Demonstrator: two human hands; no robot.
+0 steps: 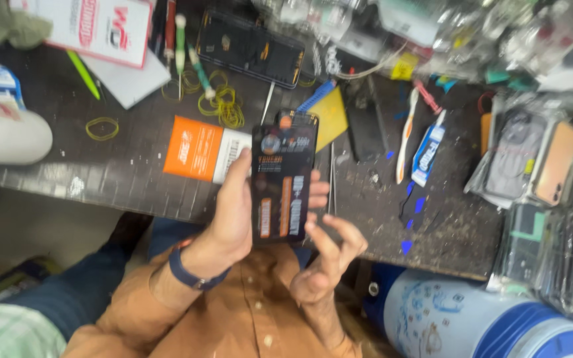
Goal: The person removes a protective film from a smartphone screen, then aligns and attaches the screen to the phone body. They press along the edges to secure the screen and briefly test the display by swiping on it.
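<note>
Flat black packet (282,182), lower edge finger-hidden

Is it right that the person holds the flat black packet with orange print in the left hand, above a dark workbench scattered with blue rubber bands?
Not quite. In the head view the rubber bands are yellow, not blue. The left hand does hold the black packet above the dark workbench.

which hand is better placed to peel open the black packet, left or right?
Probably right: the right hand is free, fingers at the black packet bottom edge. The left hand grips its side.
</note>
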